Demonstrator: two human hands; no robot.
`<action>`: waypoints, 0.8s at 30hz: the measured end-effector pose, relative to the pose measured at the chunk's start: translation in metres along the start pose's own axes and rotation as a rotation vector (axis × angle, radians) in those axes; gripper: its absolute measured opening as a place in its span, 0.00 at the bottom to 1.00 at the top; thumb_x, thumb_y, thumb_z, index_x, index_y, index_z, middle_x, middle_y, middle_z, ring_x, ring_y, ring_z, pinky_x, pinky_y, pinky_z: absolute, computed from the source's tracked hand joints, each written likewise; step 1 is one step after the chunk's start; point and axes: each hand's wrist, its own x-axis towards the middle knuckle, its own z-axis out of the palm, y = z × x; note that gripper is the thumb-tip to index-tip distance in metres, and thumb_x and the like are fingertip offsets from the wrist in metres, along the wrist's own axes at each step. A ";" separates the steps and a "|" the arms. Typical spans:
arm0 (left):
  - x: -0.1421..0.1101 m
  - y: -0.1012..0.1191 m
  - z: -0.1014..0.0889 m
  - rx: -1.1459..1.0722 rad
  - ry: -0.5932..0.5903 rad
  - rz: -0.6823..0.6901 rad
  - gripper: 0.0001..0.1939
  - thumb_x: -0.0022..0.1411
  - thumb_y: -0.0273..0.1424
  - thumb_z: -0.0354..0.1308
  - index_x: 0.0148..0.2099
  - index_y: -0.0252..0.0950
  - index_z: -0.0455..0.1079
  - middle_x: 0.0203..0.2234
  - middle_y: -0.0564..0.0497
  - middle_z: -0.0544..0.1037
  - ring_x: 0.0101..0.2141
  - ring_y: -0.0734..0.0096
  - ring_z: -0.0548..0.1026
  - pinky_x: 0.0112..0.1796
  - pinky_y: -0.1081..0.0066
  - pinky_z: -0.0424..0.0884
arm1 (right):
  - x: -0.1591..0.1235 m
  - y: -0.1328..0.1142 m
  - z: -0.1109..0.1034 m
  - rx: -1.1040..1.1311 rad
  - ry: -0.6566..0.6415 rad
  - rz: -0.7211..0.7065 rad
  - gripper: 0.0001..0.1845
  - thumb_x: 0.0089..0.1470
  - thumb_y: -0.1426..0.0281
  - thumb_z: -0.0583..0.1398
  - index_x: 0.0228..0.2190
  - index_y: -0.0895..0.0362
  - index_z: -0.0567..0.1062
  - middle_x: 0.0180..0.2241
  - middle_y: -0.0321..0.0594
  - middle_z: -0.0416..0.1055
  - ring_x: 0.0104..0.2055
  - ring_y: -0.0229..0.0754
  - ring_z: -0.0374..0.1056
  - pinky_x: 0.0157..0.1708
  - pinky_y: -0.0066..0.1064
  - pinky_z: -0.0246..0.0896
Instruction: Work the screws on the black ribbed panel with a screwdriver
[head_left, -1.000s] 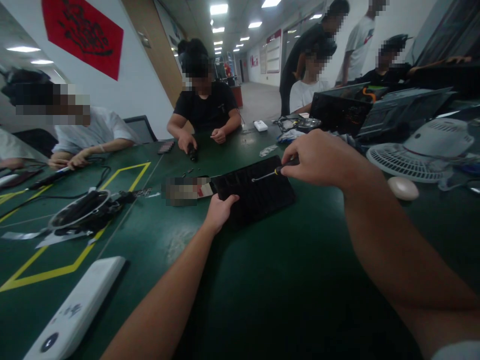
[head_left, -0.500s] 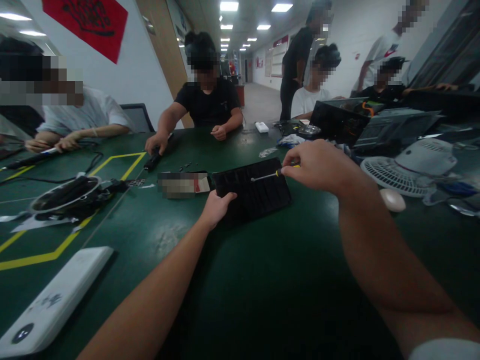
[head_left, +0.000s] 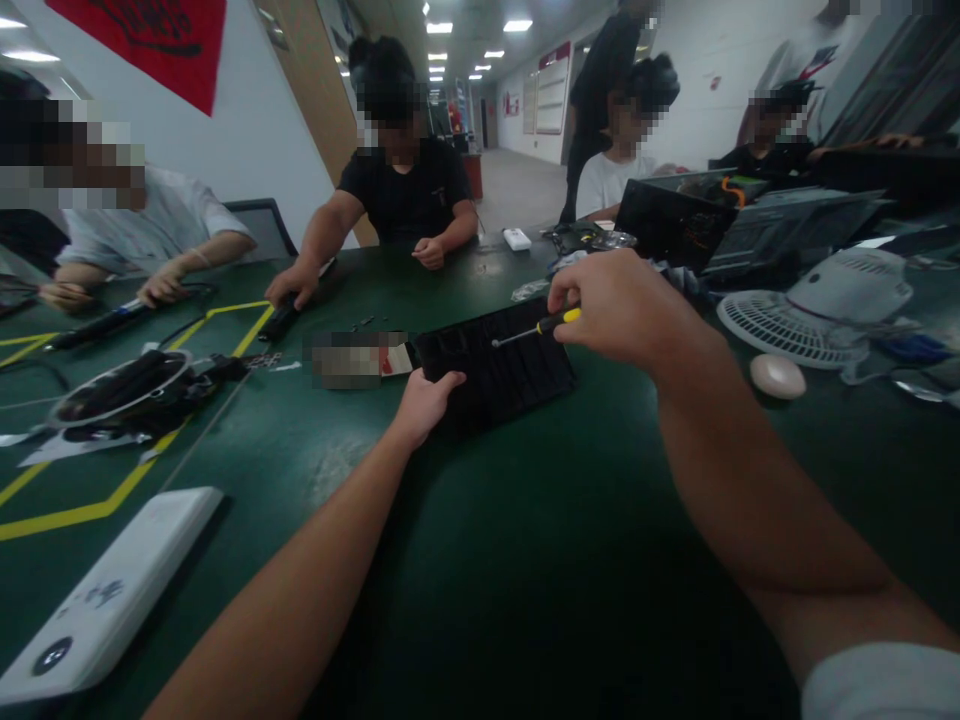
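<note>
My left hand (head_left: 427, 402) grips the left edge of a flat black plastic piece (head_left: 514, 385) with ridges or compartments, its thumb lying on top. This piece is tilted over the green table. My right hand (head_left: 611, 305) is closed around the black-and-yellow handle of a screwdriver (head_left: 531, 331). The metal shaft points left, its tip over the face of the black piece; whether it touches cannot be told. Just left of the black piece lies a small box (head_left: 356, 360) with a red patch, partly blurred out.
A white device (head_left: 112, 590) lies at the near left, behind it a bundle of black cables (head_left: 124, 395). On the right are a white fan (head_left: 832, 310), a pale computer mouse (head_left: 778, 376) and an opened computer case (head_left: 675, 225). Several people sit around the table (head_left: 480, 560).
The view has turned slightly to the right. More of the screwdriver's handle shows now, and my right hand has shifted a little relative to the black piece. Both hands keep their holds.
</note>
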 end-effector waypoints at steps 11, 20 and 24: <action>-0.002 0.002 0.003 0.016 0.041 0.023 0.18 0.45 0.40 0.73 0.37 0.36 0.79 0.33 0.45 0.85 0.38 0.52 0.83 0.45 0.56 0.81 | -0.001 -0.013 -0.011 -0.097 -0.042 0.197 0.12 0.57 0.62 0.72 0.42 0.52 0.90 0.49 0.53 0.85 0.55 0.70 0.78 0.51 0.53 0.73; -0.002 0.003 0.002 0.033 0.030 0.002 0.19 0.45 0.41 0.74 0.38 0.36 0.80 0.36 0.44 0.86 0.40 0.49 0.84 0.47 0.55 0.81 | 0.004 0.006 0.000 -0.108 -0.165 0.078 0.16 0.67 0.60 0.61 0.44 0.49 0.89 0.46 0.47 0.86 0.51 0.58 0.79 0.47 0.45 0.70; -0.002 0.003 0.002 0.025 0.025 0.008 0.18 0.45 0.40 0.74 0.37 0.36 0.80 0.35 0.44 0.86 0.41 0.48 0.85 0.47 0.55 0.82 | 0.005 0.010 0.001 -0.083 -0.187 0.061 0.14 0.63 0.56 0.66 0.42 0.51 0.86 0.44 0.47 0.86 0.47 0.56 0.79 0.40 0.41 0.66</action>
